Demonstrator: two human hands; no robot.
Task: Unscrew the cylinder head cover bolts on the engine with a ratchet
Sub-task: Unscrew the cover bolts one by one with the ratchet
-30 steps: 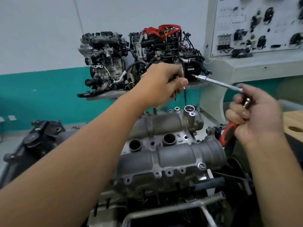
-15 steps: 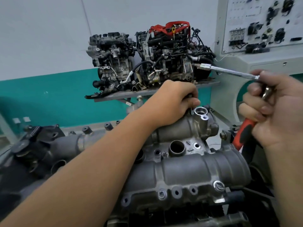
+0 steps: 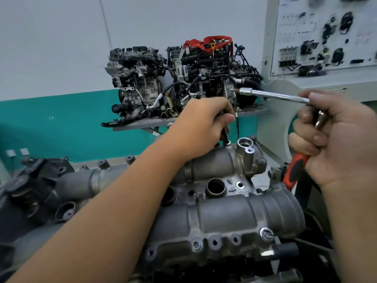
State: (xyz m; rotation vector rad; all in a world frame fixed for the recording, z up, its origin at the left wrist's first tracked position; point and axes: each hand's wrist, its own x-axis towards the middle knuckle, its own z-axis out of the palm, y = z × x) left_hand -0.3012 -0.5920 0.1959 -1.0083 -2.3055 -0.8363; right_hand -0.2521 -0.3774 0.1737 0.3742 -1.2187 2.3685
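The left hand (image 3: 206, 127), a second ago raised, now grips a dark bolt (image 3: 225, 136) at the far edge of the cylinder head cover (image 3: 240, 213) — seemingly freed — while the right hand (image 3: 338, 137) holds the ratchet (image 3: 293, 172) off the engine.

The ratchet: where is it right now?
In the head view the ratchet is at the right, gripped in the right hand, off the cylinder head cover, its extension bar pointing left.

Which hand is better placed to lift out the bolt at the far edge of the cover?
Left. The left hand already pinches that bolt at the cylinder head cover. The right hand holds the ratchet in the air.
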